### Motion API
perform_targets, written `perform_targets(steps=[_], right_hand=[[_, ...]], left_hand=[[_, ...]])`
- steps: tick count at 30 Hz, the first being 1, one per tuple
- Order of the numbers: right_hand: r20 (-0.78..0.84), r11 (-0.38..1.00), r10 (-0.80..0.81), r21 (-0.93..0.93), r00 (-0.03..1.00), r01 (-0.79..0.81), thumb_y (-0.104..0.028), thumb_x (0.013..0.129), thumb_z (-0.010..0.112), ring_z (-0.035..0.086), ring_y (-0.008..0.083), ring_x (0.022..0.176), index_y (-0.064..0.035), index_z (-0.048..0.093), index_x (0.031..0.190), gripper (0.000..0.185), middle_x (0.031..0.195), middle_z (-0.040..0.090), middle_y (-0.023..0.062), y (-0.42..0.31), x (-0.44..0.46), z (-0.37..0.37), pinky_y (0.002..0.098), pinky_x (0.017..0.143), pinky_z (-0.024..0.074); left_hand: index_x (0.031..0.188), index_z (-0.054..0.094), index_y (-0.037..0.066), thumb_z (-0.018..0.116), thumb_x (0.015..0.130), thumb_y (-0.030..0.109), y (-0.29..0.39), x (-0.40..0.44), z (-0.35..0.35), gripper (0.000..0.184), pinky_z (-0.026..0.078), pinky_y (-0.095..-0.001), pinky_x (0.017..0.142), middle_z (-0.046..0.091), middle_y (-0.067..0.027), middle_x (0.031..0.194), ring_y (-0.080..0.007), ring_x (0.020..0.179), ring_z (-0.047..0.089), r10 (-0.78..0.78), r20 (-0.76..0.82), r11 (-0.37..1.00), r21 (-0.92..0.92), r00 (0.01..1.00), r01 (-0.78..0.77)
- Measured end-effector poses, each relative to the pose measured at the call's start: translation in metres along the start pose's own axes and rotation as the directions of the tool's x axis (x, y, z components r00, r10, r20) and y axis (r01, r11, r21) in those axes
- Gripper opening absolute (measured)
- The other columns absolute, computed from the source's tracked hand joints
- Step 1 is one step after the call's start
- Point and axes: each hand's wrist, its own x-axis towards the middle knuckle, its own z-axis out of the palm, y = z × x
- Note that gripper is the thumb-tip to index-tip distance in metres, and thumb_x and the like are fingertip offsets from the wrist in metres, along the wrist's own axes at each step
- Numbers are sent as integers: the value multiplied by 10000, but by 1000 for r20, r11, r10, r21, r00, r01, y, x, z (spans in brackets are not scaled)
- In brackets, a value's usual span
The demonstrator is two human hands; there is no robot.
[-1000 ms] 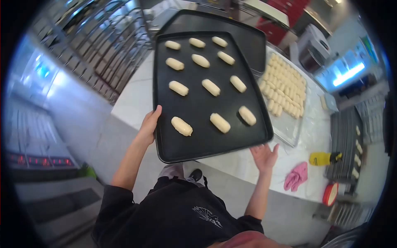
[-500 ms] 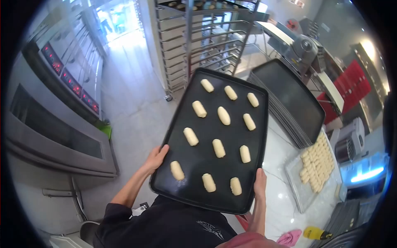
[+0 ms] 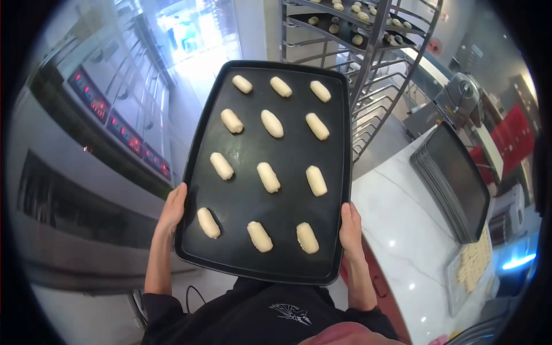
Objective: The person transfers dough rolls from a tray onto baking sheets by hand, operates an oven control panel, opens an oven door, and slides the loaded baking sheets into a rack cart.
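A black baking tray is held up in front of my body, its long sides pointing away from me. Several pale dough rolls lie on it in spaced rows. My left hand grips the tray's left rim near the front corner. On the opposite rim, my right hand is closed round the edge. The fingers of both hands are partly hidden beneath the tray.
Ahead stands a metal tray rack with loaded trays in its upper slots. To the right, a white marble table bears a stack of black trays and a clear tray of dough pieces. Ovens with red displays line the left.
The view has turned, and the tray with both hands has moved left, away from the table. More of the rack's upper trays shows. Both hands keep their hold.
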Motion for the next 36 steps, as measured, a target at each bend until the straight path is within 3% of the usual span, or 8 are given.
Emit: perform_targets(steps=[6,22,27,31,32,33,35,36], right_hand=[[-94,999,10,34,996,-6,-288,1044,406,553,235,1056,70,529,1231,422,1160,604,176,-40,52,90,331,947,413],[-218,891,-64,428,974,155,-257,1023,497,517,175,1092,18,400,1338,429,1225,555,112,-52,157,222,301,995,387],[-347,874,-17,450,938,182,-234,1014,518,525,163,1090,15,385,1347,436,1218,562,103,-57,217,245,302,980,405],[-474,847,79,495,877,191,-279,1014,520,559,165,1062,9,422,1329,438,1194,584,100,-68,273,229,315,948,446],[-490,839,73,501,868,212,-308,1016,517,570,171,1057,8,440,1320,446,1192,590,99,-72,287,221,322,938,458],[-528,851,109,488,842,195,-346,1015,509,572,172,1071,6,467,1305,458,1200,593,103,-80,300,212,324,938,461],[-565,861,175,485,807,153,-407,1012,498,579,176,1084,0,507,1284,490,1202,603,103,-84,328,188,325,938,463],[-566,863,204,490,798,127,-430,1008,496,584,178,1083,-3,521,1279,506,1197,610,100,-74,346,172,325,938,463]], left_hand=[[1241,578,-69,408,1038,456,35,150,-66,589,436,-280,935,653,-87,1145,-135,1055,576,35,79,988,146,996,-46],[1259,577,-59,353,999,597,145,473,-19,741,404,-313,997,613,-141,1251,-211,1093,577,82,249,696,679,965,-234],[1341,517,-35,307,983,647,179,561,19,798,411,-336,992,601,-137,1289,-222,1113,571,-79,446,906,405,892,-122],[1415,439,-2,300,974,662,189,611,27,809,421,-376,980,557,-130,1363,-223,1142,562,171,582,850,320,795,-418],[1446,398,38,286,988,614,172,600,15,745,425,-400,975,501,-127,1418,-245,1153,560,562,281,747,231,778,-623],[1477,358,77,272,1003,567,155,589,2,687,428,-425,971,445,-124,1473,-268,1163,557,817,-90,574,220,570,-789],[1441,370,96,244,1001,608,130,537,21,687,441,-455,965,472,-136,1427,-291,1200,523,431,-501,779,-213,751,-589],[1428,383,98,230,967,691,94,528,30,766,472,-454,921,500,-126,1397,-278,1148,554,378,-293,852,-261,878,-454]])
